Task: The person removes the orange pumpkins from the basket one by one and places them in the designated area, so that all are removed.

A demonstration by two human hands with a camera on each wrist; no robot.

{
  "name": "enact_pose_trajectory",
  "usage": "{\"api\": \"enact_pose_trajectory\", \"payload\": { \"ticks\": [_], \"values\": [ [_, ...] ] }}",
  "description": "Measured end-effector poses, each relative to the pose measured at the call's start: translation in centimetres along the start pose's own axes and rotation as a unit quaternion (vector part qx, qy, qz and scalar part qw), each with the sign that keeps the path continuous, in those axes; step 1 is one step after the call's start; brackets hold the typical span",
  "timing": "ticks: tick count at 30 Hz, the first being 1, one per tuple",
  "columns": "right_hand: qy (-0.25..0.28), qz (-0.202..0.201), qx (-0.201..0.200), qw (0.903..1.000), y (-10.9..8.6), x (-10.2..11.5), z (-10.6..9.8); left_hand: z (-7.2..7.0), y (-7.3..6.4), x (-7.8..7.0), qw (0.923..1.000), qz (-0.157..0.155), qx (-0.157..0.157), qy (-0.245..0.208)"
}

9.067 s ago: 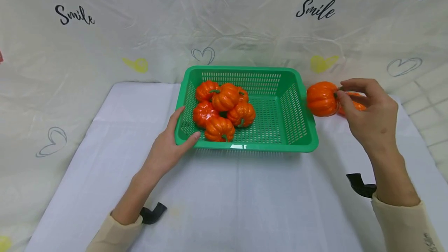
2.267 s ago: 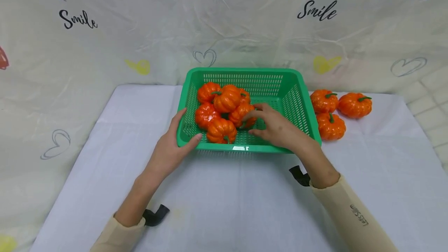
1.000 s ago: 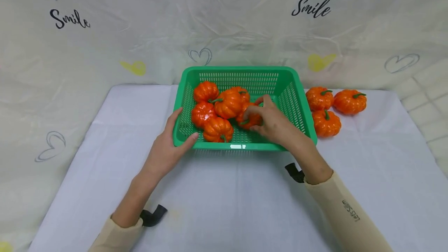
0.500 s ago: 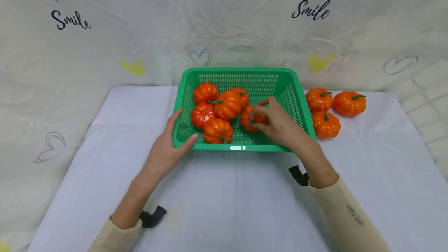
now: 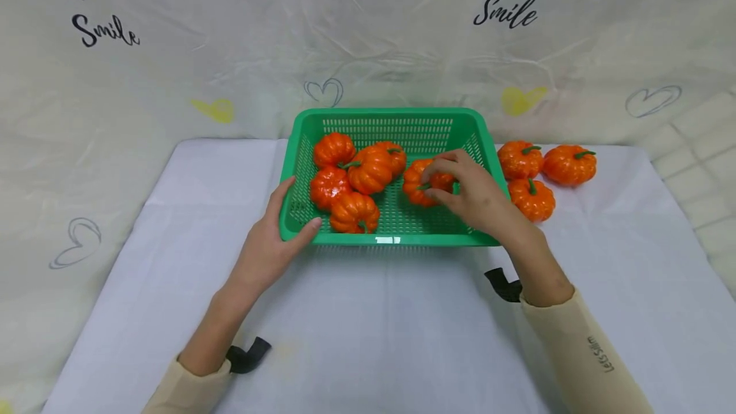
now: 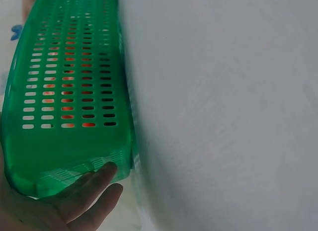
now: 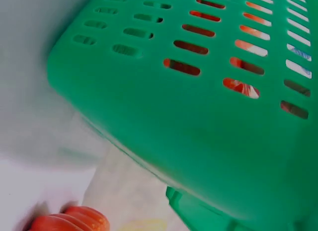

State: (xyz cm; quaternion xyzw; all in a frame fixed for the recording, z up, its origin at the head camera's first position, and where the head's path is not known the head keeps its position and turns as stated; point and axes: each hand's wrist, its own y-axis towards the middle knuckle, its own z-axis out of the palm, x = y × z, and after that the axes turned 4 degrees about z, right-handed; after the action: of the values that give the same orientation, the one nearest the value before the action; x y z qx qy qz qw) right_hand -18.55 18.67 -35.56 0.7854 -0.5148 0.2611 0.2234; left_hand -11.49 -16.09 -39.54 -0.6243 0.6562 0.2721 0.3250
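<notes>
RIGHT HAND [image 5: 482, 202]: your curled fingers pinch the pumpkin [image 5: 414, 183] to their left | LEFT HAND [image 5: 266, 248]: your spread fingers grip the basket [image 5: 460, 240]

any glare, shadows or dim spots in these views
Head view: bright glints on the leftmost glossy pumpkin, soft shadow on the cloth before the basket; left wrist view: dim overall, left hand dark, cloth nearly featureless; right wrist view: pale, washed-out patch at lower left.
</notes>
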Motion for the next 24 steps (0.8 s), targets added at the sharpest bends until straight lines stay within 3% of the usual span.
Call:
{"api": "enact_pose_trajectory", "payload": {
  "ticks": [12,24],
  "values": [
    [0.022,-0.03,-0.014,0.9992,-0.1,-0.7,-0.8,0.0,0.0,0.1,1.0,0.005,-0.004,-0.003],
    [0.041,-0.012,-0.023,0.9988,-0.9,-0.9,-1.9,-0.1,0.0,-0.1,1.0,0.007,-0.003,0.0]
  ]
}}
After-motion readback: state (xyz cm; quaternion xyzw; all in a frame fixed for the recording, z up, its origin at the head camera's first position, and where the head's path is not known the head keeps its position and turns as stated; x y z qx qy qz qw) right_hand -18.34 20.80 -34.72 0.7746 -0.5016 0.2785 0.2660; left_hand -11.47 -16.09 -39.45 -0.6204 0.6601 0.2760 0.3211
